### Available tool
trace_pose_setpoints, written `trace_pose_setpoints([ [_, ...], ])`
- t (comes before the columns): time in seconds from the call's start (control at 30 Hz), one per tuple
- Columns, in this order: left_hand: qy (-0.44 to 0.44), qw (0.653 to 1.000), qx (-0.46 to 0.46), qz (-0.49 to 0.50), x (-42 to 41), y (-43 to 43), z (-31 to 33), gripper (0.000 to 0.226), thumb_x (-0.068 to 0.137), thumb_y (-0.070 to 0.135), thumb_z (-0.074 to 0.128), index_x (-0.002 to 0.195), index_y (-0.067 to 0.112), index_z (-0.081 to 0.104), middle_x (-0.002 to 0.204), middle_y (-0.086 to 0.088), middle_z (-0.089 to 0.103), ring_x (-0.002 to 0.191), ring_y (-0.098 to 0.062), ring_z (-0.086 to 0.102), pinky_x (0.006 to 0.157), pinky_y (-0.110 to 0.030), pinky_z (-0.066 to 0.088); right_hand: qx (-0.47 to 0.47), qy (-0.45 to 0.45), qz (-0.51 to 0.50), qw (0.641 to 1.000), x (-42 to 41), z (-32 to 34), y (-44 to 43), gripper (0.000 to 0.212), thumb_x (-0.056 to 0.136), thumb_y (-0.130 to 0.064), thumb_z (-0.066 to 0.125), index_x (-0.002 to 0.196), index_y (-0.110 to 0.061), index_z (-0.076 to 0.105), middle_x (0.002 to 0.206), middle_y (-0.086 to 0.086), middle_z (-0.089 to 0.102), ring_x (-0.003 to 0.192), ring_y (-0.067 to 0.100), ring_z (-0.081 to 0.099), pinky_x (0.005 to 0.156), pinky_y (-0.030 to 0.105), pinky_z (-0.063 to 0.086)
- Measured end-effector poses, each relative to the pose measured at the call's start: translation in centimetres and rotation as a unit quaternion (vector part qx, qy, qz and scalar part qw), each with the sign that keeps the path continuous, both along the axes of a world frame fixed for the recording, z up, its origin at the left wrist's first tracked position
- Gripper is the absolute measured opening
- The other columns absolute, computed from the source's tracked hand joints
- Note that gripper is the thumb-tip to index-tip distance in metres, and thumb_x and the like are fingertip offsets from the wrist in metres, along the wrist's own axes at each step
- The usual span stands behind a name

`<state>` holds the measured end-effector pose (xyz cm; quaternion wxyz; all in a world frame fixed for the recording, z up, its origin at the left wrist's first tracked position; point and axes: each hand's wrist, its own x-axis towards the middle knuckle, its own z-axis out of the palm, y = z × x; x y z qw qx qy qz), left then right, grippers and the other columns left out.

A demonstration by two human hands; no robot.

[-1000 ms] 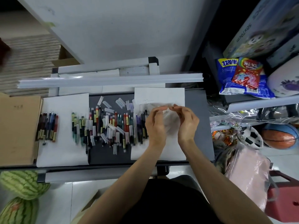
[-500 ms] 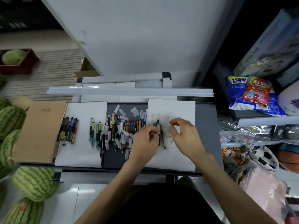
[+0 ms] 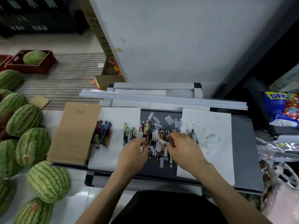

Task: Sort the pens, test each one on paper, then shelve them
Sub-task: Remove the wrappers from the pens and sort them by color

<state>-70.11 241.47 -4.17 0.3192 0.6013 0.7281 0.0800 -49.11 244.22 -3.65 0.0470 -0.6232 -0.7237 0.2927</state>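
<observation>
I see grey table [image 3: 242, 143], left sheet [image 3: 119, 120] & right sheet [image 3: 215, 126] on it. Loose pens [image 3: 155, 136] piled btwn sheets. Left hand [image 3: 133, 152], right hand [image 3: 184, 149] in pile, fingers curled; too blurred, can't tell if gripping. Sorted batch [image 3: 102, 134] lies at left sheet's left edge.

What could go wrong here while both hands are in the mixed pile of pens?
The left hand and right hand work in the mixed pile, so pens could be pushed off the front of the tray. The loose clear caps might get separated from their pens. Blur hides what either hand holds.
</observation>
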Motion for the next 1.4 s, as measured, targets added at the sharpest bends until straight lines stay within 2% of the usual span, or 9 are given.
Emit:
trace_pose_setpoints([
  [0.23, -0.014, 0.998, -0.015, 0.061, -6.7, 0.4, -0.8, 0.028, 0.1, 0.03, 0.053, 0.122, 0.019, 0.068, 0.116, 0.003, 0.072, 0.099, -0.017, 0.066, 0.084, -0.035, 0.055, -0.028, -0.04, 0.041, 0.998, -5.1, 0.0, 0.4, 0.028, 0.099, -0.04, 0.045, 0.119, -0.026, 0.059, 0.118, -0.006, 0.065, 0.111, 0.021, 0.06, 0.087, 0.037, 0.054],
  [0.6, -0.001, 0.991, -0.098, 0.086, -11.1, 3.3, -2.5, 0.038, 0.097, 0.031, 0.064, 0.131, 0.016, 0.058, 0.106, 0.0, 0.069, 0.096, -0.02, 0.065, 0.08, -0.031, 0.049, -0.067, -0.063, 0.093, 0.991, -7.7, 0.3, -1.0, 0.028, 0.103, -0.042, 0.043, 0.12, -0.026, 0.058, 0.117, -0.005, 0.062, 0.101, 0.017, 0.059, 0.084, 0.037, 0.055],
  [0.67, 0.014, 0.989, -0.121, 0.087, -10.5, 3.9, -2.7, 0.036, 0.095, 0.036, 0.069, 0.121, 0.013, 0.06, 0.105, -0.004, 0.067, 0.092, -0.02, 0.063, 0.077, -0.032, 0.048, -0.066, -0.06, 0.095, 0.991, -7.7, 0.5, -1.2, 0.029, 0.103, -0.042, 0.043, 0.124, -0.027, 0.058, 0.119, -0.006, 0.061, 0.103, 0.016, 0.059, 0.084, 0.037, 0.054],
  [0.83, 0.038, 0.988, -0.097, 0.111, -9.0, 3.3, -3.9, 0.033, 0.088, 0.029, 0.076, 0.072, 0.014, 0.051, 0.065, -0.007, 0.058, 0.056, -0.019, 0.053, 0.057, -0.03, 0.046, -0.065, -0.055, 0.099, 0.991, -7.5, 0.7, -1.6, 0.03, 0.103, -0.041, 0.044, 0.125, -0.028, 0.059, 0.12, -0.008, 0.063, 0.106, 0.017, 0.06, 0.085, 0.038, 0.054],
  [0.97, 0.034, 0.99, -0.081, 0.112, -8.8, 2.5, -4.4, 0.04, 0.086, 0.028, 0.074, 0.062, 0.015, 0.044, 0.054, -0.004, 0.046, 0.05, -0.022, 0.047, 0.052, -0.028, 0.038, -0.06, -0.072, 0.128, 0.987, -8.2, 0.7, -1.3, 0.025, 0.102, -0.039, 0.044, 0.116, -0.025, 0.059, 0.113, -0.005, 0.064, 0.1, 0.019, 0.06, 0.082, 0.038, 0.055],
  [1.07, 0.016, 0.989, -0.085, 0.123, -9.1, 2.2, -4.1, 0.027, 0.088, 0.032, 0.074, 0.079, 0.015, 0.056, 0.075, -0.004, 0.062, 0.069, -0.021, 0.059, 0.065, -0.034, 0.052, -0.011, -0.086, 0.186, 0.979, -10.0, 0.7, 0.1, 0.026, 0.102, -0.033, 0.044, 0.119, -0.02, 0.059, 0.114, -0.001, 0.064, 0.104, 0.022, 0.062, 0.087, 0.041, 0.056],
  [1.17, 0.012, 0.987, -0.1, 0.125, -10.0, 1.6, -3.9, 0.028, 0.089, 0.033, 0.072, 0.11, 0.017, 0.063, 0.107, -0.006, 0.07, 0.091, -0.022, 0.063, 0.075, -0.031, 0.051, 0.064, -0.099, 0.28, 0.953, -13.1, -0.1, 2.7, 0.031, 0.099, -0.025, 0.048, 0.126, -0.016, 0.059, 0.124, 0.004, 0.063, 0.117, 0.027, 0.057, 0.1, 0.043, 0.048],
  [1.27, -0.014, 0.987, -0.101, 0.126, -11.0, 0.6, -3.7, 0.038, 0.088, 0.031, 0.07, 0.123, 0.017, 0.062, 0.113, -0.005, 0.07, 0.096, -0.02, 0.064, 0.075, -0.03, 0.048, 0.111, -0.148, 0.384, 0.905, -16.5, -1.4, 5.2, 0.039, 0.094, -0.024, 0.054, 0.132, -0.019, 0.058, 0.13, 0.005, 0.059, 0.124, 0.026, 0.051, 0.104, 0.041, 0.041],
  [1.4, -0.024, 0.984, -0.098, 0.144, -12.5, -0.7, -3.6, 0.038, 0.091, 0.031, 0.069, 0.126, 0.018, 0.063, 0.113, -0.004, 0.07, 0.094, -0.018, 0.063, 0.076, -0.03, 0.048, 0.145, -0.221, 0.484, 0.834, -19.0, -2.0, 7.2, 0.035, 0.089, -0.02, 0.063, 0.123, -0.019, 0.059, 0.116, 0.004, 0.06, 0.114, 0.025, 0.053, 0.095, 0.038, 0.042],
])
